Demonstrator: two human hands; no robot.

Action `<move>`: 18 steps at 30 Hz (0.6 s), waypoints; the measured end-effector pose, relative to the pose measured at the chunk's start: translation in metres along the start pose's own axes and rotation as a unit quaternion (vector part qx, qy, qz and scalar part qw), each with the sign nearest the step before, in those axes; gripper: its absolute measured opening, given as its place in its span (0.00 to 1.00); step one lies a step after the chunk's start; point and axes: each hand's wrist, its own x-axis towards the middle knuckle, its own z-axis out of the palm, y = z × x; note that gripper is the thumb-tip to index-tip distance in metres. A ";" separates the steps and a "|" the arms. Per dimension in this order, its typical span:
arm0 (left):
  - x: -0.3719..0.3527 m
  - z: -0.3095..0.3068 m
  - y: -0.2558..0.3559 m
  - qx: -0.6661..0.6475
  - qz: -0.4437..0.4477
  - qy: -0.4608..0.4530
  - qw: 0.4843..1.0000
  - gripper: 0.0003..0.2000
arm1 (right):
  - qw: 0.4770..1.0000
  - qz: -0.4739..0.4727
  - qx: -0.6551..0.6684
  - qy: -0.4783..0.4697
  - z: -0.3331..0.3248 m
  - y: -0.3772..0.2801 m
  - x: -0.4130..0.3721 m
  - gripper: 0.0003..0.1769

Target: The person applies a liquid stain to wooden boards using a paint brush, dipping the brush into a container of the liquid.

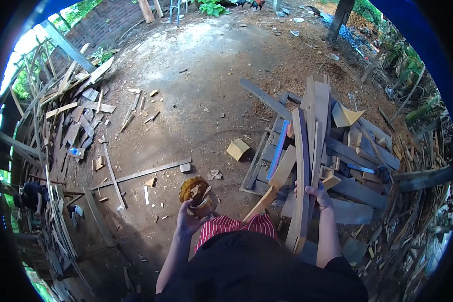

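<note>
My left hand [187,216] is closed at the side of a round amber-brown object [191,189] with a ribbed rim and a paler, glossy lower part; its exact kind I cannot tell. Farther right, my right hand [317,195] wraps around long narrow wooden boards [301,166], thumb showing on the near side. These boards slant up and away over a pile of planks [355,196]. A shorter light board [283,168] leans close to their left, beside a blue-edged strip [278,151].
A wooden block [237,149] lies on the dirt floor ahead. To the left are a long-handled tool [114,173], a long flat strip [141,175] and a heap of scrap wood [78,118]. Another person [32,196] is low at the far left. A post [341,20] stands at the back right.
</note>
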 end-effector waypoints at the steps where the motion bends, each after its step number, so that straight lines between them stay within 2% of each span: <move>1: 0.006 -0.009 0.015 -0.001 -0.010 -0.012 1.000 0.39 | 1.000 0.003 -0.018 -0.004 0.016 0.004 -0.001 0.33; 3: 0.025 -0.041 0.045 -0.016 -0.022 -0.009 1.000 0.39 | 0.998 0.012 -0.056 -0.003 0.052 0.025 0.001 0.33; 4: 0.031 -0.057 0.059 -0.036 -0.030 -0.007 0.999 0.39 | 0.994 0.069 -0.081 -0.020 0.069 0.030 0.004 0.34; 6: 0.037 -0.090 0.094 -0.044 -0.029 -0.002 0.999 0.41 | 0.992 0.074 -0.100 -0.015 0.122 0.048 0.018 0.37; 8: 0.038 -0.121 0.126 -0.020 -0.020 0.058 0.998 0.42 | 0.984 0.130 -0.117 -0.023 0.175 0.057 0.039 0.43; 9: 0.033 -0.138 0.145 -0.018 -0.013 0.033 0.999 0.43 | 0.982 0.141 -0.126 -0.024 0.183 0.069 0.057 0.45; 10: 0.027 -0.147 0.164 -0.035 -0.009 0.082 0.996 0.43 | 0.980 0.149 -0.133 -0.023 0.190 0.080 0.077 0.47; 11: 0.022 -0.162 0.182 -0.039 0.010 0.082 0.996 0.41 | 0.980 0.141 -0.137 -0.027 0.205 0.076 0.096 0.49; 13: 0.007 -0.181 0.218 -0.029 0.049 0.069 0.996 0.39 | 0.982 0.085 -0.156 -0.064 0.260 0.026 0.119 0.44; 15: -0.005 -0.196 0.243 -0.033 0.088 0.096 0.991 0.40 | 0.985 -0.025 -0.162 -0.059 0.290 -0.019 0.134 0.38; 17: -0.003 -0.218 0.264 -0.064 0.101 0.114 0.986 0.41 | 0.971 -0.158 -0.178 -0.012 0.318 -0.066 0.139 0.37; 18: 0.004 -0.225 0.268 -0.063 0.099 0.111 0.987 0.41 | 0.959 -0.213 -0.185 -0.019 0.321 -0.084 0.146 0.43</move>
